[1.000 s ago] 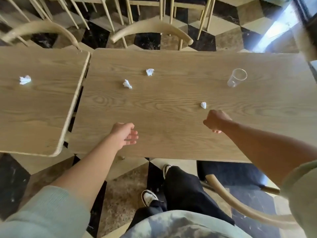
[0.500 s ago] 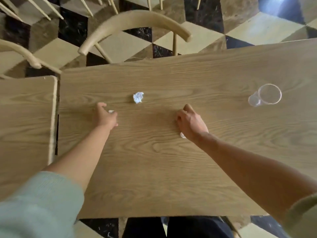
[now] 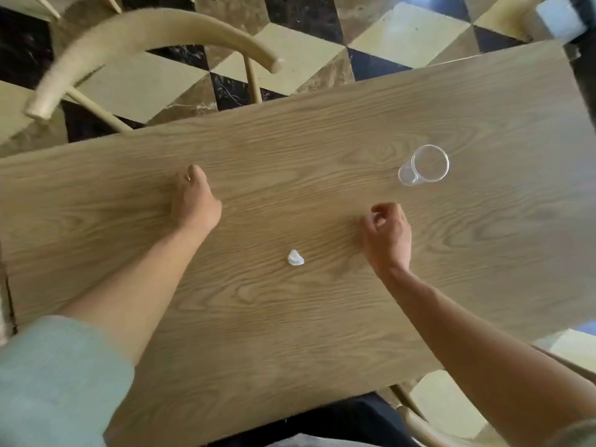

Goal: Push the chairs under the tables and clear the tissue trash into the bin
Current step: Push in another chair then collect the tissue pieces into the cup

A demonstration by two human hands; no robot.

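From the head camera, both hands reach out over a wooden table (image 3: 290,333). The left hand (image 3: 193,203) is curled knuckles-up with its fingers folded under; whether it holds anything cannot be told. The right hand (image 3: 387,233) hovers with fingers bent loosely toward the thumb, apart, nothing visible between them. A crumpled tissue (image 3: 295,258) lies on the table between the hands, nearer the right wrist. A clear plastic cup (image 3: 424,169) stands beyond the right hand. A wooden chair (image 3: 145,30) sits beyond the left hand, past the table's far edge.
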